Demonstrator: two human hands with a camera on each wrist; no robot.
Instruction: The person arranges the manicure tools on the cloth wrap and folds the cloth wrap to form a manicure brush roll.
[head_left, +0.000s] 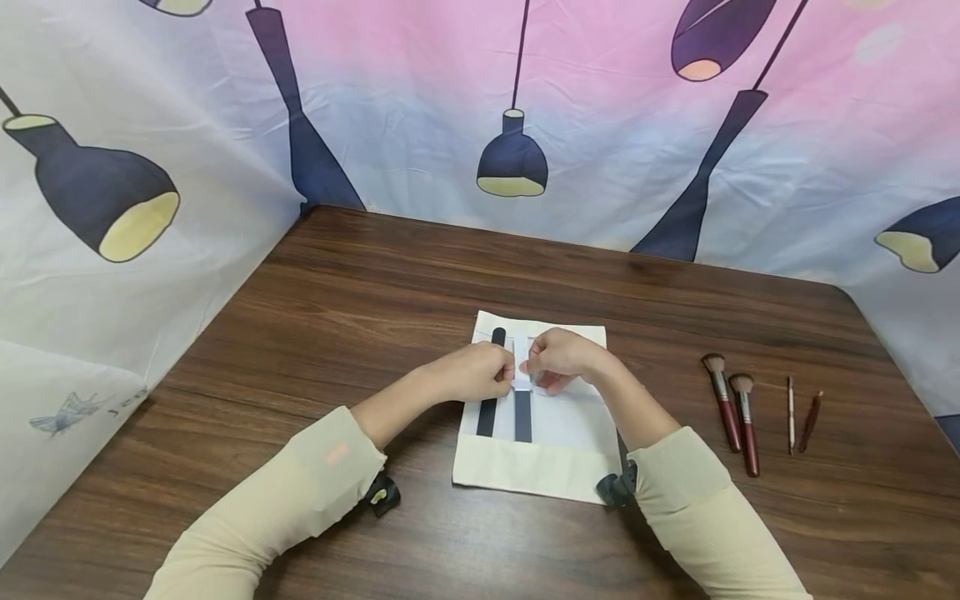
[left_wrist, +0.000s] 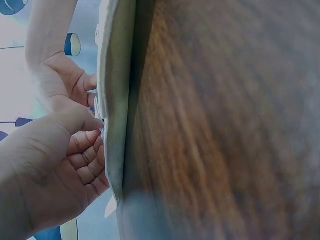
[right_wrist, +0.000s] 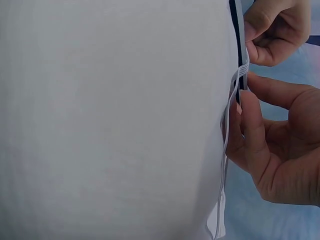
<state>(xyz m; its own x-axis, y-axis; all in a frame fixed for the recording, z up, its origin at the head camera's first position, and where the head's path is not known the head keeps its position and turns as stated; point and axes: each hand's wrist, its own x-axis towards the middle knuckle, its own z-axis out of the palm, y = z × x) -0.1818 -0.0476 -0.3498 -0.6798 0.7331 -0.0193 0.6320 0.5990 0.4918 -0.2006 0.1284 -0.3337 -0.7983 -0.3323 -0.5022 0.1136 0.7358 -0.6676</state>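
Observation:
A cream fabric case (head_left: 528,472) lies spread on the table, with its white lining (head_left: 573,425) upward. Along its left side lies a black nail file (head_left: 487,417) with a rounded top. Beside it is a flat strip like a second nail file, grey (head_left: 522,417) below and white above, crossed by a white elastic band (right_wrist: 243,70). My left hand (head_left: 483,372) pinches the elastic band at the strip's left edge. From the right, my right hand (head_left: 566,358) pinches the strip between thumb and fingers, close to the band. The fingertips are partly hidden in the head view.
To the right lie two makeup brushes (head_left: 727,417) with red handles, a thin pale double-ended stick (head_left: 791,417) and a short dark red tool (head_left: 811,422). The brown wooden table (head_left: 360,283) meets a printed cloth (head_left: 420,125) at the back and left.

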